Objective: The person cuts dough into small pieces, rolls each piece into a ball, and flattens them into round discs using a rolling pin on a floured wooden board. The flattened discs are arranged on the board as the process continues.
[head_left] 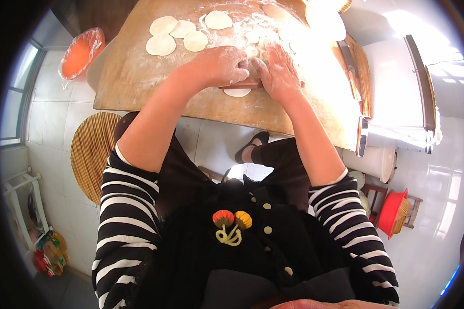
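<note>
My left hand (230, 66), dusted with flour, is curled with its fingers bent inward, just beyond the left part of a wooden rolling pin (241, 84). Whether it pinches anything is hidden. My right hand (280, 71) lies over the pin, palm down with fingers stretched forward, and the pin's end shows past its wrist side. Under the pin sits a thin round dough wrapper (237, 92), its near edge visible. Small dough pieces (251, 52) lie just beyond my hands. Several rolled wrappers (164, 26) rest at the far left, some overlapping.
A floured wooden board (139, 89) carries everything; strong glare washes out its right side. A knife (346, 58) and a slatted mat (361, 77) are at the right. An orange plastic-lined basin (81, 54) stands left. A round reed tray (92, 158) and a red basin (392, 214) are lower down.
</note>
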Action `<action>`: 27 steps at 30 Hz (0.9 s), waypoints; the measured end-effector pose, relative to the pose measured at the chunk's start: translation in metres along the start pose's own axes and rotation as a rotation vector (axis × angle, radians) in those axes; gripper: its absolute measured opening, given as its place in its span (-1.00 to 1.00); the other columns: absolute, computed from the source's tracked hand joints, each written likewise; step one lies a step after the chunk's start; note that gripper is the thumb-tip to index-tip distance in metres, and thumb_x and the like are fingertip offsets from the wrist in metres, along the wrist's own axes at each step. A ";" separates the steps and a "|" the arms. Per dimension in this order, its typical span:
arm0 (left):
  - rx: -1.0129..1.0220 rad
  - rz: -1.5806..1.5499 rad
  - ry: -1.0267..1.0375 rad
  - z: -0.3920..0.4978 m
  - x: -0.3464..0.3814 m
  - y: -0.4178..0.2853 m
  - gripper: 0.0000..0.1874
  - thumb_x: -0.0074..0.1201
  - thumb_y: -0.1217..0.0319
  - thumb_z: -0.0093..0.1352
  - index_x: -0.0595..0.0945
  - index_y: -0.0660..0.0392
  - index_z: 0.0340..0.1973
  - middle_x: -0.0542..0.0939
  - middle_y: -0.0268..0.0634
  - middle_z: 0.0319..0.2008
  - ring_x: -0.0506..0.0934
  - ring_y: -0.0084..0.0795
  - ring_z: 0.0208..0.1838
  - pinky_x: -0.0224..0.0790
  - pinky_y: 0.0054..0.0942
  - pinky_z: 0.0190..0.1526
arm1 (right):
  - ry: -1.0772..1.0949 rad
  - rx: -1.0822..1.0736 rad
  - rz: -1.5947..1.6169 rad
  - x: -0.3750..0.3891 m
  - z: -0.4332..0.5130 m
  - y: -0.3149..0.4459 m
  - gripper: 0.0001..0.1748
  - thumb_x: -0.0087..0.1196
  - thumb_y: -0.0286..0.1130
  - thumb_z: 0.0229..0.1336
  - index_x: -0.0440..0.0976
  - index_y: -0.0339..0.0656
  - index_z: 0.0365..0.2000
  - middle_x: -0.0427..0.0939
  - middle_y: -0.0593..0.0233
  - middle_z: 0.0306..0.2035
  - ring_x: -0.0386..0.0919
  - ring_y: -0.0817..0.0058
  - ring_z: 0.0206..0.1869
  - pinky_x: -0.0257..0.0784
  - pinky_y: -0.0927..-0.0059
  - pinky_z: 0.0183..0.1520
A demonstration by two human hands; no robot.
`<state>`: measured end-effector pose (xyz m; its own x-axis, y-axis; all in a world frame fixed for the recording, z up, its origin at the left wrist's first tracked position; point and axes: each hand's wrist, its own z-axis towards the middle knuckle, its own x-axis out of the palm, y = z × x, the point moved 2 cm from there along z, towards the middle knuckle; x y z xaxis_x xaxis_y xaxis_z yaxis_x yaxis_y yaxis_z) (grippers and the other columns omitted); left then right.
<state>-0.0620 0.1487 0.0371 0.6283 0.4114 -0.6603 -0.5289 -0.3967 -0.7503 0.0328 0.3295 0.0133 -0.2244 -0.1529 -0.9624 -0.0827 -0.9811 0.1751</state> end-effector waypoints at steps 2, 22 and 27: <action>-0.029 0.093 -0.066 0.002 0.002 -0.001 -0.78 0.09 0.29 0.17 0.64 0.14 -0.36 0.66 -0.08 -0.37 0.61 -0.06 -0.26 0.43 -0.16 -0.21 | 0.014 0.061 0.020 -0.003 0.010 0.005 -0.25 -0.06 -0.02 0.36 0.17 -0.36 0.34 0.17 -0.25 0.39 0.09 -0.12 0.45 -0.02 0.01 0.49; 0.024 0.110 -0.001 -0.001 0.000 -0.003 -0.80 0.09 0.28 0.20 0.63 0.16 -0.42 0.66 -0.15 -0.42 0.57 -0.17 -0.36 0.39 -0.19 -0.28 | 0.014 0.026 0.030 -0.006 -0.012 0.008 -0.23 -0.07 0.03 0.36 0.14 -0.29 0.37 0.14 -0.18 0.42 0.08 -0.11 0.46 -0.04 0.01 0.50; -0.019 -0.114 0.080 0.001 0.002 0.011 -0.82 0.07 0.38 0.20 0.60 0.22 -0.35 0.59 -0.20 -0.49 0.57 -0.35 -0.34 0.40 -0.31 -0.30 | 0.189 0.066 0.009 -0.037 -0.094 0.030 -0.21 -0.02 0.02 0.33 0.13 -0.27 0.38 0.15 -0.16 0.42 0.07 -0.08 0.47 -0.08 0.01 0.51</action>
<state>-0.0674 0.1460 0.0278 0.7277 0.3883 -0.5654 -0.4406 -0.3670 -0.8192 0.1297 0.2943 0.0352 -0.0394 -0.1870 -0.9816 -0.1463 -0.9707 0.1908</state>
